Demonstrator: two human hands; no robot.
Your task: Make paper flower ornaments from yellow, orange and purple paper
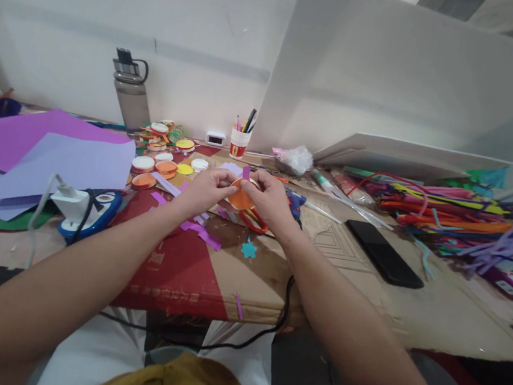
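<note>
Both hands are closed on one orange paper disc (240, 199) with a pale rim, held above the cardboard. My left hand (209, 191) pinches its left edge. On the other side my right hand (270, 201) grips it, thumb lying on its face. A short purple paper strip (246, 172) sticks up at the disc's top edge; how it is attached is hidden. Just below the disc are orange-handled scissors (256, 223), partly covered. A teal paper star (248, 249) lies nearer me. Purple paper scraps (201, 234) are scattered under my left wrist.
Several round paper-covered pieces (143, 180) lie at the left. Behind stand a water bottle (132, 99) and a cup of pens (239, 142). A blue glue gun (296, 202), a black phone (383, 253) and coloured pipe cleaners (440, 210) are right. A power strip (93, 216) sits left.
</note>
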